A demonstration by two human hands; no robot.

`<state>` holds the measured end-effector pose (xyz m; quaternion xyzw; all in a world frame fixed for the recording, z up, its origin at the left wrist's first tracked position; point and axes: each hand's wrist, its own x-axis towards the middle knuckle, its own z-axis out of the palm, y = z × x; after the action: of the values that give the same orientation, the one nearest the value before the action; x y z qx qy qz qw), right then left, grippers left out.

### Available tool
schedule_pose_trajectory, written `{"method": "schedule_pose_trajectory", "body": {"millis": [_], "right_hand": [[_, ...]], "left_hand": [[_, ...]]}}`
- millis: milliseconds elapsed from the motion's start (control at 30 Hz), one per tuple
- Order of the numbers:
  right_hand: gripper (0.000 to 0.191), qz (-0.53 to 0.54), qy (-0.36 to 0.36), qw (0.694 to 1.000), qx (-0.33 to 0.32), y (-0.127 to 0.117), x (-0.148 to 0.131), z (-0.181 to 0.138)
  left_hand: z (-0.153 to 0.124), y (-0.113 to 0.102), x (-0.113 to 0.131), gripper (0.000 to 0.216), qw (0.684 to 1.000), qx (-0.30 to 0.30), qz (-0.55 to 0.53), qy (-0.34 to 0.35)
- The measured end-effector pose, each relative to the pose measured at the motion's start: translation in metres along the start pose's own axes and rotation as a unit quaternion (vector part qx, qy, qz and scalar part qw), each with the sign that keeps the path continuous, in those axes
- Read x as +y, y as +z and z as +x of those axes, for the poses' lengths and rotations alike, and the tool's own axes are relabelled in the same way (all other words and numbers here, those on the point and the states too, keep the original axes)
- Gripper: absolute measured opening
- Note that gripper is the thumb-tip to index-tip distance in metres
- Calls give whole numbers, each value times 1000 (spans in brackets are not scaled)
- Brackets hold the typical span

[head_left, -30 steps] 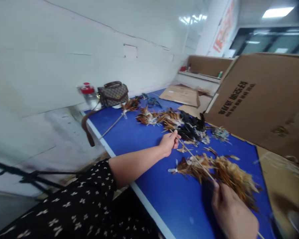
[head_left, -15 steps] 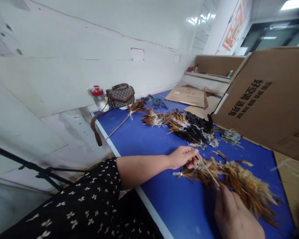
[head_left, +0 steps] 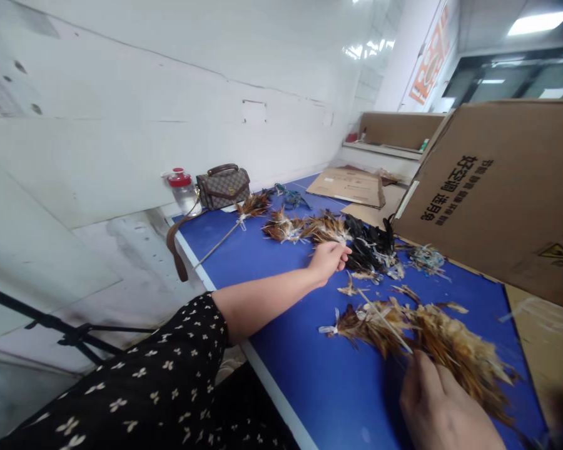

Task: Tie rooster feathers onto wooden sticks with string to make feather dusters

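Observation:
My right hand (head_left: 443,409) at the bottom right pinches a thin wooden stick (head_left: 387,322) that lies across a long bundle of brown and tan feathers (head_left: 445,347) on the blue table (head_left: 281,294). My left hand (head_left: 327,258) is stretched forward, its fingers loosely curled at the edge of a heap of black feathers (head_left: 370,247); I cannot see anything held in it. More brown feather bunches (head_left: 304,228) lie just beyond that hand.
A big cardboard box (head_left: 502,187) stands on the right. At the table's far end sit a checkered handbag (head_left: 223,185), a red-capped jar (head_left: 182,189), another stick with a feather tuft (head_left: 229,228) and flat cardboard (head_left: 349,186). A tripod leg (head_left: 51,322) stands at left.
My left hand has let go of the stick's far end and moved forward to the black feather heap. My right hand still holds the stick over the brown bundle.

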<state>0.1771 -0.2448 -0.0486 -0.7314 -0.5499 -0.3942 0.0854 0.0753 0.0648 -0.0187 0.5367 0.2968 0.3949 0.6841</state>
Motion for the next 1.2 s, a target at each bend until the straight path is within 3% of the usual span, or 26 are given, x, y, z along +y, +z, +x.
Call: {"method": "schedule_pose_trajectory", "body": {"millis": [133,267,433,633,867,1067,1133,1200], "right_hand": [[29,38,-17,999,8,9,6,-4],[31,68,-20,997,6,12,8,-6],[37,62,-34,997,14,4,4,0],[34,67,-41,997,5,2,4,0],[39,83,-41,996,10,2,5,-3],[39,73,-25,997,5,1,7,-2],[37,60,-11,998,16,0,6,-2],[32,42,7,999,27,-1,5,-3]], "left_hand": [[25,15,10,16,988,-33,149,-30],[66,34,12,14,976,2,212,-47],[121,58,4,25,951,40,290,-105],[152,68,-15,35,922,60,377,-69],[154,71,-25,28,916,63,393,-37],[135,70,7,24,948,74,309,37],[119,68,20,28,963,41,259,55],[95,65,29,30,987,-50,144,49]]}}
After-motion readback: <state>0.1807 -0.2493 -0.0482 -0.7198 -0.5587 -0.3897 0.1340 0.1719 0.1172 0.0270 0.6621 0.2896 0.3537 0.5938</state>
